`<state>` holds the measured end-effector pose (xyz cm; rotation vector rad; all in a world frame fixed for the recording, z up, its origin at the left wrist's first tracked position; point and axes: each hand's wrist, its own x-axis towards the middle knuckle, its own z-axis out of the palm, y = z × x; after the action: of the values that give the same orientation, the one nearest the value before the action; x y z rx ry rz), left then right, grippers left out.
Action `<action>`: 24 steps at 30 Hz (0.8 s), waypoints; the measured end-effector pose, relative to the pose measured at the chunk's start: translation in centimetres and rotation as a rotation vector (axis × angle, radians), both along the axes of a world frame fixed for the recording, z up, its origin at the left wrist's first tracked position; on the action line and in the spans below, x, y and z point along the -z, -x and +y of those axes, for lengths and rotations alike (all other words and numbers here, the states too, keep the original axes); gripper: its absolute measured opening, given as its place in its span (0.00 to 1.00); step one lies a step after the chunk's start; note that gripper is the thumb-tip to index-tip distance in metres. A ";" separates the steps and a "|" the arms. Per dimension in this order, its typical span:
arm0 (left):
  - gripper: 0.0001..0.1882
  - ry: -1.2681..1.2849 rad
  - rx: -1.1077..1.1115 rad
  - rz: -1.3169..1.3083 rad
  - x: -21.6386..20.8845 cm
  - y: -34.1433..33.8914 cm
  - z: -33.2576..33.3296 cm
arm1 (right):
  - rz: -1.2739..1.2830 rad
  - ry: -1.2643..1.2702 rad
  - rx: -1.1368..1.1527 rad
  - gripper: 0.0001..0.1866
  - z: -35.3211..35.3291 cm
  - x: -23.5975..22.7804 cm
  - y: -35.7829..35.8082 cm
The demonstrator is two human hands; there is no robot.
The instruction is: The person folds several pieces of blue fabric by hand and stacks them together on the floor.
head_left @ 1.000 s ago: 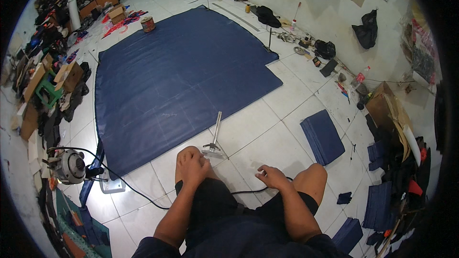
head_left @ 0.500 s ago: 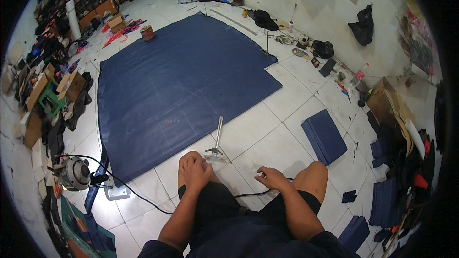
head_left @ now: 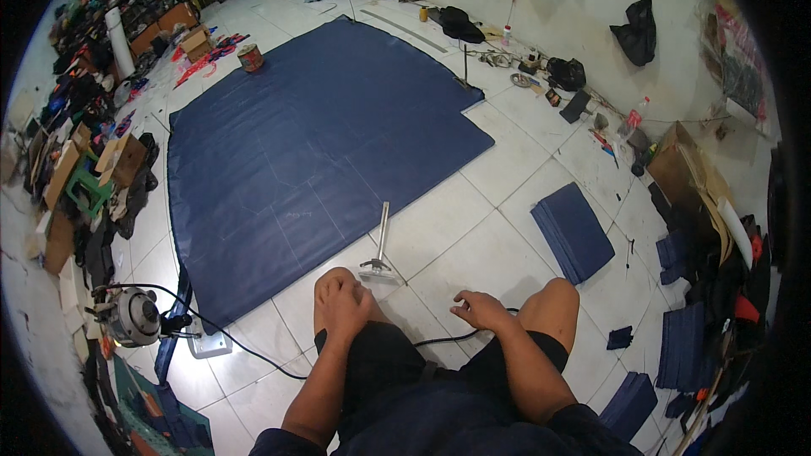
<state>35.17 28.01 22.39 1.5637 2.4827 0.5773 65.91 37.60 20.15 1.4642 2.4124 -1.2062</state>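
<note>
My left hand (head_left: 345,308) lies over my left knee, fingers spread and holding nothing. My right hand (head_left: 480,310) hangs at the inner side of my right thigh, thumb and forefinger apart, with nothing visible between them. A metal combination square (head_left: 379,253) rests on the tiles just beyond my left knee, its blade tip reaching the edge of the cloth. That cloth is a large dark blue sheet (head_left: 312,143), spread flat on the floor and marked with thin pale lines. Neither hand touches the sheet or the square.
A silver round-bodied electric machine (head_left: 135,317) stands at the left; a black cable (head_left: 245,344) runs from it toward my legs. Blue stacked pieces (head_left: 574,232) lie at the right. A tin can (head_left: 250,58) and an upright metal rod (head_left: 465,67) stand at the sheet's far edges. Clutter lines both walls.
The view has shifted slightly, so the sheet and the floor items sit a little further left and higher. Both hands stay where they were.
</note>
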 end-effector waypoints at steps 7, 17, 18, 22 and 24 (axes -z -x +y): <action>0.23 0.030 0.001 -0.032 -0.6 -0.2 0.0 | -0.006 0.046 0.007 0.25 0.5 -0.2 0.1; 0.20 0.019 0.016 0.018 -1.3 -0.8 -0.3 | 0.020 0.075 -0.004 0.25 0.7 -0.1 -0.4; 0.20 0.019 0.019 0.037 -1.2 -0.7 -0.3 | 0.013 0.077 -0.006 0.25 0.7 0.1 -0.4; 0.21 0.046 0.017 0.007 -1.7 -1.1 -0.2 | 0.020 0.082 -0.009 0.24 0.8 0.4 -0.9; 0.21 0.058 0.014 -0.019 -2.0 -1.3 0.1 | 0.016 0.091 0.003 0.25 0.9 0.3 -0.9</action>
<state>36.45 28.06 24.42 1.5464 2.4493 0.5109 66.80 38.47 19.82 1.4377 2.3327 -1.3152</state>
